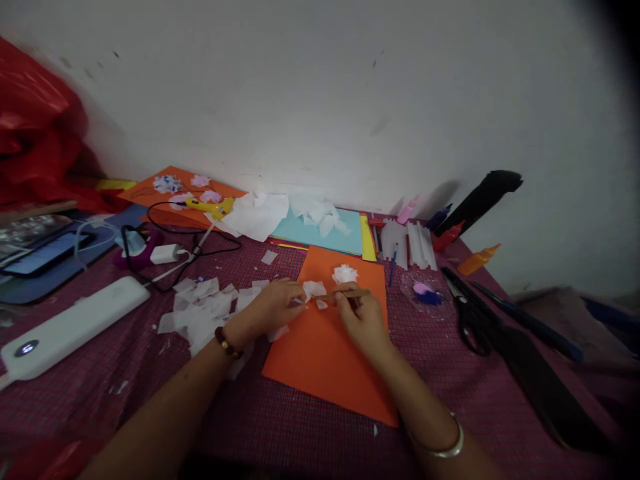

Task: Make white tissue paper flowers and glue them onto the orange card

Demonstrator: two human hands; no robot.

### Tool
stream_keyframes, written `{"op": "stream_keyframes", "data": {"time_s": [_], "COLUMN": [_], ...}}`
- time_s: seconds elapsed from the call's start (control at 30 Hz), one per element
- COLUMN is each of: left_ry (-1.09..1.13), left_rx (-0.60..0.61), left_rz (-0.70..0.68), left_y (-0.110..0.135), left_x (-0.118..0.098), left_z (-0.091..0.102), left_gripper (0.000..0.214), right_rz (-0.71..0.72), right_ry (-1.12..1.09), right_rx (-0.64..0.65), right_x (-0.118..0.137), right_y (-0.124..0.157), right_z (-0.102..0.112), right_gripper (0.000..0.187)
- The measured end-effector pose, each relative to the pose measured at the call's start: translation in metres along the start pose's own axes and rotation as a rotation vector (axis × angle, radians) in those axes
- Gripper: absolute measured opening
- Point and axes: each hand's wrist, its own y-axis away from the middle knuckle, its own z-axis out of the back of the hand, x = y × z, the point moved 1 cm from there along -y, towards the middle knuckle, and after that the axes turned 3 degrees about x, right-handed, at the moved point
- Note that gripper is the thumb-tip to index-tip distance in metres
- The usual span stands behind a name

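Over an orange sheet of paper (330,347), my right hand (364,320) grips a thin brown stick (345,294) like a pencil. Its tip meets a small piece of white tissue paper (314,289). My left hand (273,307) is closed in a pinch at the left side of that tissue, by a bit of white paper. A fluffy white tissue flower (345,273) rests on the orange sheet just beyond my right hand. Loose white tissue squares (200,307) lie heaped left of and under my left wrist.
A yellow glue gun (213,206) lies at the back left, its black cable looping near a white power strip (80,327). Light blue paper (345,233) is behind. Right are scissors (470,320), an orange paint bottle (479,260) and a dish of paint (426,293).
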Motion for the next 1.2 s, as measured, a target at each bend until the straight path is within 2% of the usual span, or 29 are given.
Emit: {"op": "stream_keyframes", "data": {"time_s": [0.13, 0.47, 0.53, 0.67, 0.73, 0.9, 1.07, 1.13, 1.2], "left_ry": [-0.009, 0.022, 0.083, 0.369, 0.426, 0.317, 0.351, 0.383, 0.366], "left_rx": [0.003, 0.013, -0.010, -0.102, -0.130, -0.181, -0.098, -0.040, -0.038], "left_rz": [-0.004, 0.017, 0.019, 0.062, 0.092, 0.216, 0.282, 0.270, 0.266], "left_y": [0.001, 0.000, 0.000, -0.004, -0.010, -0.024, -0.025, -0.024, -0.022], "left_x": [0.001, -0.002, -0.004, -0.011, -0.013, -0.006, -0.001, 0.001, 0.003], "left_z": [-0.001, 0.002, 0.003, 0.004, 0.000, -0.022, -0.022, -0.016, -0.013], "left_gripper": [0.010, 0.011, 0.010, 0.013, 0.015, 0.017, 0.013, 0.014, 0.016], "right_rz": [0.003, -0.032, -0.039, -0.065, -0.068, -0.081, -0.104, -0.096, -0.085], "right_ry": [0.019, 0.018, 0.007, -0.010, -0.009, 0.013, -0.040, -0.050, -0.042], "right_rx": [0.020, -0.058, -0.068, -0.076, -0.077, -0.109, -0.202, -0.201, -0.179], "right_x": [-0.002, 0.001, 0.001, 0.000, -0.001, -0.002, 0.002, 0.003, 0.004], "right_y": [-0.002, -0.003, -0.003, -0.004, -0.004, -0.004, 0.000, 0.001, 0.002], "right_z": [-0.003, 0.001, 0.002, 0.002, 0.001, 0.005, 0.014, 0.014, 0.012], "right_gripper": [0.019, 0.018, 0.017, 0.017, 0.017, 0.016, 0.014, 0.014, 0.013]}}
